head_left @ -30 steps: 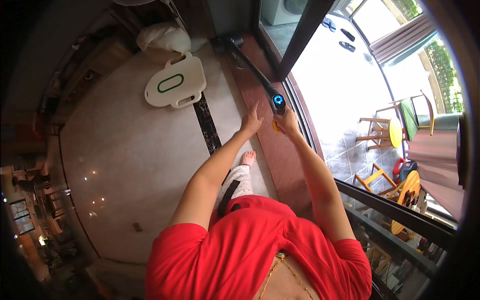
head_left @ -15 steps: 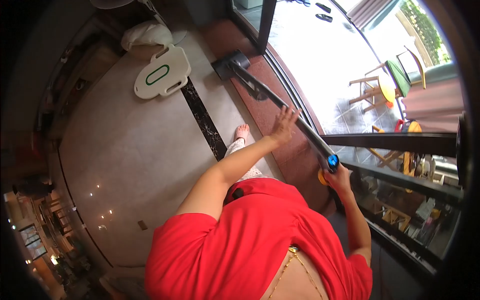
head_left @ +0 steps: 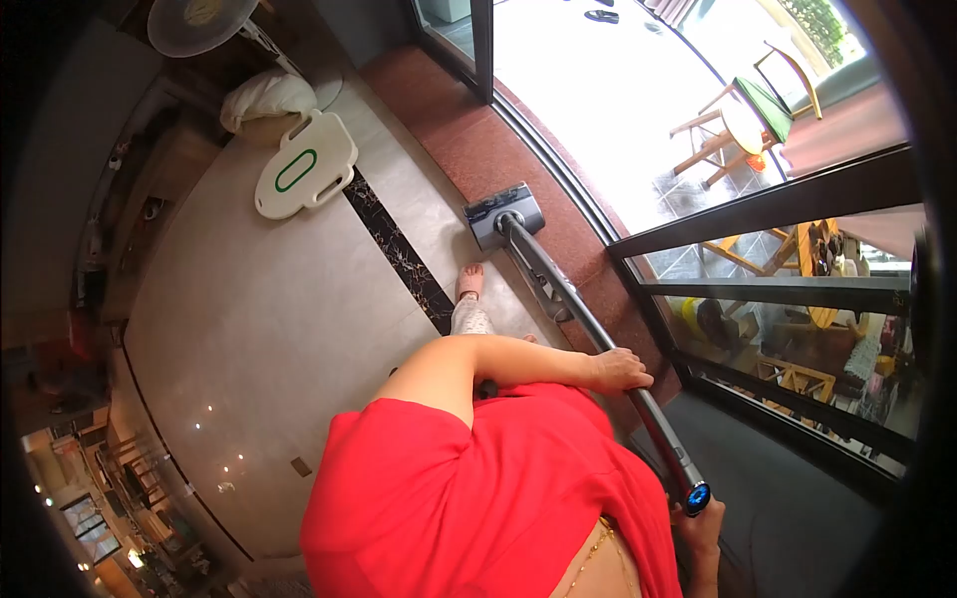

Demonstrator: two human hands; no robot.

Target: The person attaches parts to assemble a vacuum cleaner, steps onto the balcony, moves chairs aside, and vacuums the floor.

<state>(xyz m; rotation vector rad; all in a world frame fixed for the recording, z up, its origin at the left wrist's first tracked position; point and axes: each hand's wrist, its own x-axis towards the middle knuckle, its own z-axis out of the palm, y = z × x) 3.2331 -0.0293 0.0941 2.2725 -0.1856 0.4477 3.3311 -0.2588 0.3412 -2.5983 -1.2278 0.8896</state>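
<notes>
A grey stick vacuum cleaner (head_left: 583, 317) runs slantwise from its floor head (head_left: 503, 215) toward the lower right. That head rests at the edge of the reddish stone sill, partly over the pale floor. My left hand (head_left: 622, 370) is closed over the tube about midway along it. At the top end, below the round blue-lit display (head_left: 698, 496), my right hand (head_left: 702, 526) is wrapped round the handle; part of it is hidden behind the machine. My bare foot (head_left: 470, 281) stands on the floor just below the head.
A sliding glass door frame (head_left: 768, 214) stands at right, its track (head_left: 558, 159) beside the reddish sill (head_left: 449, 110). Outside are a wooden stool (head_left: 738, 130) and a green-seated chair (head_left: 766, 112). A white board with handles (head_left: 329, 149) and a fan (head_left: 204, 22) are upper left.
The vacuum cleaner has been drawn back toward me, its head nearer my foot. My left hand, earlier spread on the tube, now closes round it. My right hand has moved down and right.
</notes>
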